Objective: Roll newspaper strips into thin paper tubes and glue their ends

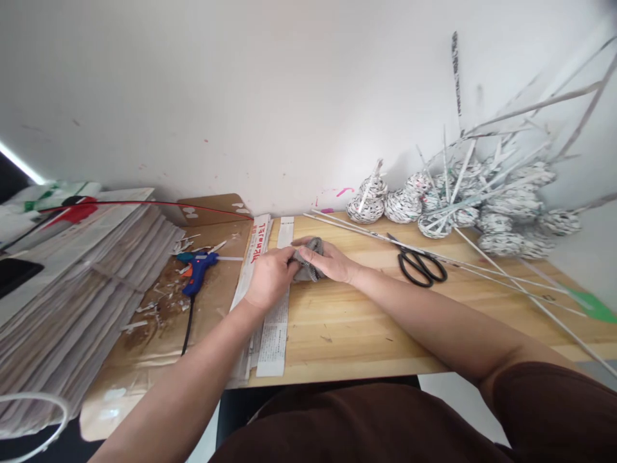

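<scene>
Both hands meet over the table around a small grey, cloth-like piece (315, 251) with a textured surface. My left hand (272, 273) is closed, its fingertips pinching the left side of the piece. From the right, my right hand (332, 260) wraps it, thumb lying across the front. Part of the piece is hidden by the fingers, so its full shape does not show. Beneath and left of the hands lie flat newspaper strips (273, 341) on the wooden table.
Black-handled scissors (417, 263) lie to the right, beside long paper sticks (482, 267). Several woven paper gourd shapes (369, 199) stand along the wall. At left, a blue glue gun (197, 273) rests on cardboard (216, 315) with paper scraps, near a tall newspaper stack (81, 289).
</scene>
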